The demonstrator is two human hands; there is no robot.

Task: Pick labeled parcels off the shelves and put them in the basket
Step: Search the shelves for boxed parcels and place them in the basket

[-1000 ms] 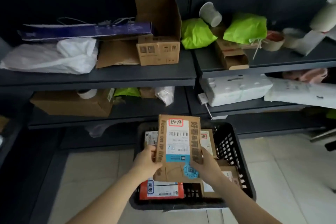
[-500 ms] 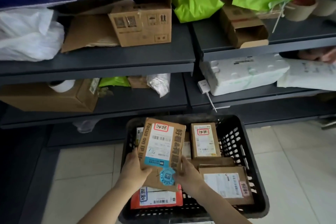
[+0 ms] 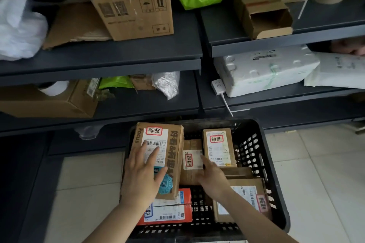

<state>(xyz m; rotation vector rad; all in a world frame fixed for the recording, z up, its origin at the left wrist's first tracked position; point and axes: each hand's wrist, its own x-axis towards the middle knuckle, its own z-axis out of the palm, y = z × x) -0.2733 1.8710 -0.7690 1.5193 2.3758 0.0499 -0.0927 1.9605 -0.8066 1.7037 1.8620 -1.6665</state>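
- Head view: the placing step is judged nearly done. The brown parcel (image 3: 175, 156) lies label-up in the basket (image 3: 263, 165), toward its 10 o'clock corner, on top of other parcels.
- The left hand (image 3: 142, 175) is laid flat on the parcel's label. Its grip is apart, with fingers straight, pressing rather than clasping.
- The right hand (image 3: 212, 179) is set at 3 o'clock of that parcel, over a small labelled parcel (image 3: 192, 161). Its fingers are loosely stretched and nothing is seen pinched. Whether its thumb touches the brown parcel cannot be told.
- Next, both hands would have to be lifted clear and another labelled parcel sought on the shelves (image 3: 118, 61) at 12 o'clock. The white foam box (image 3: 266, 71) at 2 o'clock bears a label and would likely need both hands.
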